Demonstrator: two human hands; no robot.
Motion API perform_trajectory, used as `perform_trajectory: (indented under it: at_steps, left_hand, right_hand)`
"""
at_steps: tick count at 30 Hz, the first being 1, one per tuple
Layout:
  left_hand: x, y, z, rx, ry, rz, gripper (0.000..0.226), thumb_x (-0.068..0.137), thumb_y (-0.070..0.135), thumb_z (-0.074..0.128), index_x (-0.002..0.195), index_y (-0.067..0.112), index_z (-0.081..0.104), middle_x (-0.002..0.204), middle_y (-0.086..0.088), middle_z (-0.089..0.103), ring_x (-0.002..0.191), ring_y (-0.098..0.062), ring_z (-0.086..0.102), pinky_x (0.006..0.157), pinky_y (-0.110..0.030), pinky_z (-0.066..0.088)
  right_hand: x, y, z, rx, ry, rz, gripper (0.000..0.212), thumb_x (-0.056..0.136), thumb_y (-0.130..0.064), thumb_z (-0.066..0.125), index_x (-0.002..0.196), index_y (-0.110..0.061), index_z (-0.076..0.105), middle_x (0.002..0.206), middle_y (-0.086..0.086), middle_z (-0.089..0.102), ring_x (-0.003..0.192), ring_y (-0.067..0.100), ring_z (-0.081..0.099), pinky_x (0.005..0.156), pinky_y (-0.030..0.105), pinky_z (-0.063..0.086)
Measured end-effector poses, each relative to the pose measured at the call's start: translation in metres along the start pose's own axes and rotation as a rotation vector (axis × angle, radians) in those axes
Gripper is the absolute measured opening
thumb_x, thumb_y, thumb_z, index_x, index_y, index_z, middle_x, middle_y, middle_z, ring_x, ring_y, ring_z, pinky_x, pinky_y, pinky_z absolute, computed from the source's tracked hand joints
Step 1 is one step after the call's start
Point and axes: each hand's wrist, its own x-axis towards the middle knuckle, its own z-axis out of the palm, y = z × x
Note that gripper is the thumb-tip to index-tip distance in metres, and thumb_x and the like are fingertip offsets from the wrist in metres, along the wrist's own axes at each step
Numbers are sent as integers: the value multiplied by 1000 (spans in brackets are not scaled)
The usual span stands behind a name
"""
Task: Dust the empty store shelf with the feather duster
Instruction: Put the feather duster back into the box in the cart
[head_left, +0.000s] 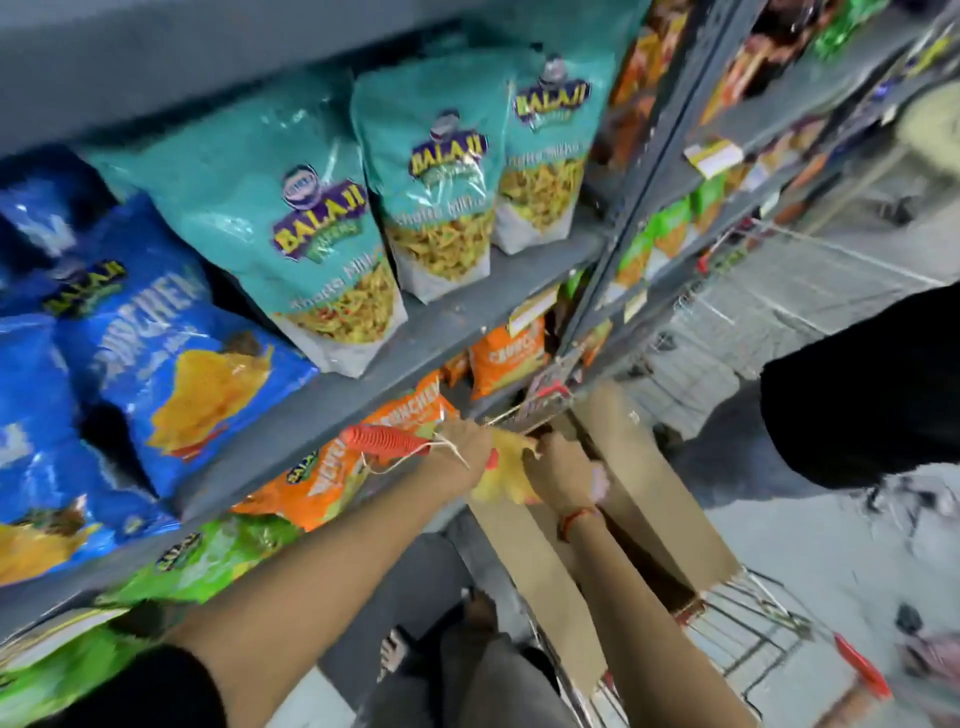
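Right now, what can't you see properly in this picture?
Head view only:
- Red ribbed duster handle: its feather end is hidden behind the left hand.
- Yellow-orange packet between the hands: blurred, its print unreadable.
- Right hand: fingertips hidden by that packet.
- Brown cardboard box: its inside is dark.
- Empty shelf: not identifiable; every grey shelf in sight holds packets.

Teal snack bags (332, 218) beside blue crisp bags (171, 332); cardboard box (660, 483) in wire trolley (753, 623)

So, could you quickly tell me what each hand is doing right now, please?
Left hand: closed on the red duster handle.
Right hand: gripping a yellow-orange snack packet.
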Motion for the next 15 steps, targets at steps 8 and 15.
perform_trajectory:
  at_steps: [8,15]
  left_hand:
    - [58,-7,81,-432,-216,-251,34,94,17,41,62,9,39,65,-9,39,60,-19,40,52,-25,31]
    - [98,-19,116,-390,-254,-177,38,94,4,37,59,16,30,64,-5,32,73,-18,41,50,-17,23]
  right_hand:
    - [31,40,71,-101,-89,18,33,91,-23,55,118,-3,56,130,18,55,126,33,42,99,39,44]
    - [48,58,98,-187,-132,-17,34,92,-23,51,118,-1,52,127,21,55,124,32,43,101,40,41]
